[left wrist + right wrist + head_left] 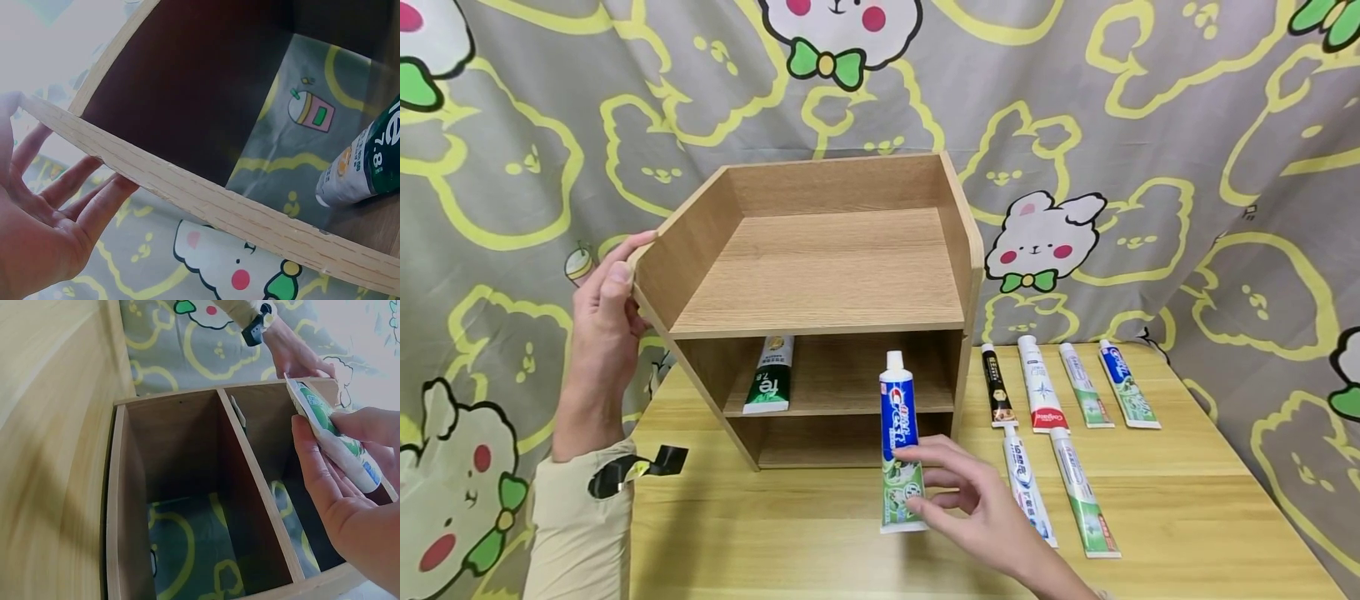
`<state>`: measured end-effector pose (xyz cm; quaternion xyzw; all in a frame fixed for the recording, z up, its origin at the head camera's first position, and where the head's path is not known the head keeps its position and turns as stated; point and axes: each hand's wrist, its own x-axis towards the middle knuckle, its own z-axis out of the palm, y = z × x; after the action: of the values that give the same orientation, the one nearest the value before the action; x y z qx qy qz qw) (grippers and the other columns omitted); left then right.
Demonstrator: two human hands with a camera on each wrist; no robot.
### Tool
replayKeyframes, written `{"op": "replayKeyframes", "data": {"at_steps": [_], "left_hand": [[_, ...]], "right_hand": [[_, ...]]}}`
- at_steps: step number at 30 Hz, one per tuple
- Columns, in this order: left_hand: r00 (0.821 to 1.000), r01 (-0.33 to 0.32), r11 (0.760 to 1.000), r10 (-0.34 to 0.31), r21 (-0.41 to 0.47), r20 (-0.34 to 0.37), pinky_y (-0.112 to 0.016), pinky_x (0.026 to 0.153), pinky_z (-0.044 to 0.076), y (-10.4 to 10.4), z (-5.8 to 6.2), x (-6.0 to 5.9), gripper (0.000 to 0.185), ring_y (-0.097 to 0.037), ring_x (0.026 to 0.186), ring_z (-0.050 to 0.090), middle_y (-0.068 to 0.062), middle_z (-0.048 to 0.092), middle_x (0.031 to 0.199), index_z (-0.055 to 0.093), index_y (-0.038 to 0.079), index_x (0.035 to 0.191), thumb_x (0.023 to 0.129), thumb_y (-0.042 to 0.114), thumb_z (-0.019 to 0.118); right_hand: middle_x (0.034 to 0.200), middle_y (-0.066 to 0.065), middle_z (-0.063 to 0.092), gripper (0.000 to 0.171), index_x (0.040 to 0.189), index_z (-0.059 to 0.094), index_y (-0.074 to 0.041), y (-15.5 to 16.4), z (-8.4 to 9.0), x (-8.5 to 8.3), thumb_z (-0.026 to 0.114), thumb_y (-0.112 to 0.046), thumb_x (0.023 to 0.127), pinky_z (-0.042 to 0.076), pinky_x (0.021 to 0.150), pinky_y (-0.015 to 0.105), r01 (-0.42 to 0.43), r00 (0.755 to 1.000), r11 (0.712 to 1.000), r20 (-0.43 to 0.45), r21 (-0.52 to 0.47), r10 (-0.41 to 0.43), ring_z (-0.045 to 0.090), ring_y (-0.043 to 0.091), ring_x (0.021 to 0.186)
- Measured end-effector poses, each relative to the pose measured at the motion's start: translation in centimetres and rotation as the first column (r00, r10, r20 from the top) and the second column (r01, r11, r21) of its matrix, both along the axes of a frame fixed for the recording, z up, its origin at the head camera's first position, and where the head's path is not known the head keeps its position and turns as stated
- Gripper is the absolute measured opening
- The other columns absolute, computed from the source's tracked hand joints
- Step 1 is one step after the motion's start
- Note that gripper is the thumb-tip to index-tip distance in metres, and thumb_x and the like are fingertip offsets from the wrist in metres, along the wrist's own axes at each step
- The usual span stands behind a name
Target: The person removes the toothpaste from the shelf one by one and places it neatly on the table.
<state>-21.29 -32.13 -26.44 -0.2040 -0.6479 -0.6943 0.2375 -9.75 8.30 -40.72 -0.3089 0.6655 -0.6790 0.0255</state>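
A blue, white and green Crest toothpaste tube [900,454] is pinched in my right hand [973,504], cap upward, in front of the wooden shelf [820,267]. In the right wrist view the thumb and fingers press the tube [331,428] from both sides. My left hand [606,321] grips the front edge of the shelf's left side panel; the left wrist view shows its fingers [103,206] around that edge. A dark green and white toothpaste tube [770,375] lies on the middle level, toward the left, its cap end pointing to the back.
Right of the shelf, several toothpaste tubes lie on the wooden table [1195,500], among them a black tube [997,387] and a red and white Colgate tube [1041,387]. A patterned curtain [1150,125] hangs behind. The shelf's lower level [820,442] sits near the tabletop.
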Motion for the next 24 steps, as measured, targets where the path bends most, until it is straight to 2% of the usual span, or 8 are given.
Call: {"op": "replayKeyframes", "data": {"at_steps": [8, 14, 24], "left_hand": [[1.0, 0.001, 1.0, -0.001, 0.001, -0.006, -0.024, 0.059, 0.058, 0.0, 0.0, 0.0, 0.045, -0.026, 0.092, 0.061, -0.016, 0.055, 0.124, 0.061, 0.006, 0.142, 0.102, 0.025, 0.051], [1.0, -0.006, 1.0, 0.006, 0.009, -0.003, -0.024, 0.056, 0.056, 0.1, -0.1, 0.0, 0.044, -0.026, 0.089, 0.06, -0.016, 0.055, 0.123, 0.062, 0.006, 0.141, 0.102, 0.025, 0.052], [1.0, 0.002, 1.0, -0.002, 0.007, -0.005, -0.025, 0.061, 0.059, 0.1, 0.0, 0.0, 0.045, -0.026, 0.093, 0.061, -0.016, 0.054, 0.126, 0.061, 0.006, 0.141, 0.102, 0.025, 0.051]], "right_hand": [[0.136, 0.02, 0.057, 0.043, 0.135, 0.066, -0.007, 1.4, 0.0, 0.3, 0.07, 0.004, 0.093, 0.061, 0.078, 0.042, 0.055, 0.996, 0.998, -0.065, 0.0, -0.055, 0.073, 0.026, 0.1], [0.135, 0.019, 0.058, 0.043, 0.133, 0.067, -0.008, 2.4, -0.1, 0.6, 0.071, 0.005, 0.092, 0.061, 0.077, 0.041, 0.111, 0.992, 0.994, -0.067, 0.023, -0.109, 0.073, 0.025, 0.098], [0.134, 0.012, 0.061, 0.044, 0.132, 0.068, -0.009, 4.5, -0.2, 0.9, 0.072, 0.007, 0.091, 0.061, 0.077, 0.038, 0.22, 0.969, 0.973, -0.134, 0.074, -0.209, 0.071, 0.02, 0.103]]}}
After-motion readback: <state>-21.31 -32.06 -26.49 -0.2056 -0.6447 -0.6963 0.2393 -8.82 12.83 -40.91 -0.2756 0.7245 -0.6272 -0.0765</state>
